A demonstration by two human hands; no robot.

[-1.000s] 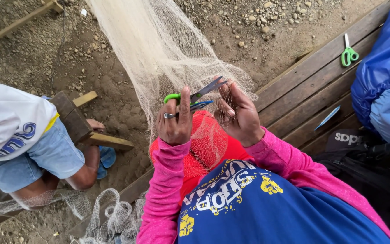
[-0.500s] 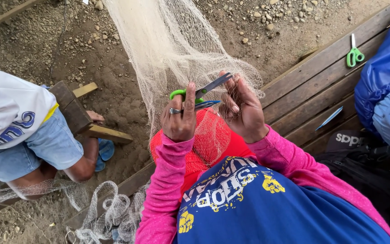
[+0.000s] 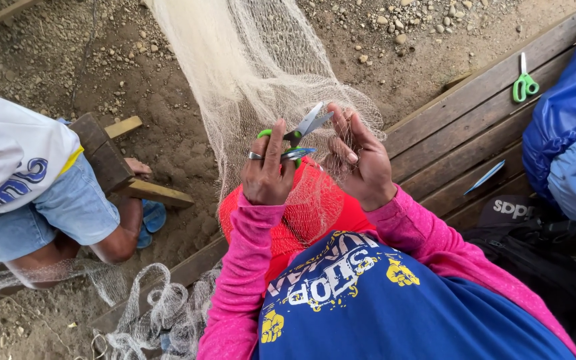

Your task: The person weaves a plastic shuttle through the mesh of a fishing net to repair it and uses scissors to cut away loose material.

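Note:
My left hand (image 3: pixel 266 175), with a ring on one finger, grips green-handled scissors (image 3: pixel 296 135) whose blades are parted and point up and to the right. My right hand (image 3: pixel 361 160) pinches and spreads a stretch of the pale fishing net (image 3: pixel 248 60) right beside the blades. The net hangs down from the top of the view, drapes over my red-clad lap (image 3: pixel 301 213) and trails to the ground at lower left. I wear pink sleeves and a blue shirt.
Another person (image 3: pixel 28 187) in a white shirt and denim shorts sits on a low wooden stool (image 3: pixel 111 160) at the left. On the plank bench (image 3: pixel 461 127) at the right lie a second pair of green scissors (image 3: pixel 523 81), a small blue tool (image 3: pixel 485 177), a blue bag (image 3: pixel 571 133). Gravelly dirt lies beyond.
My hands, scissors and net hold nearly the same pose. The view has shifted slightly, so everything sits a little lower and to the right.

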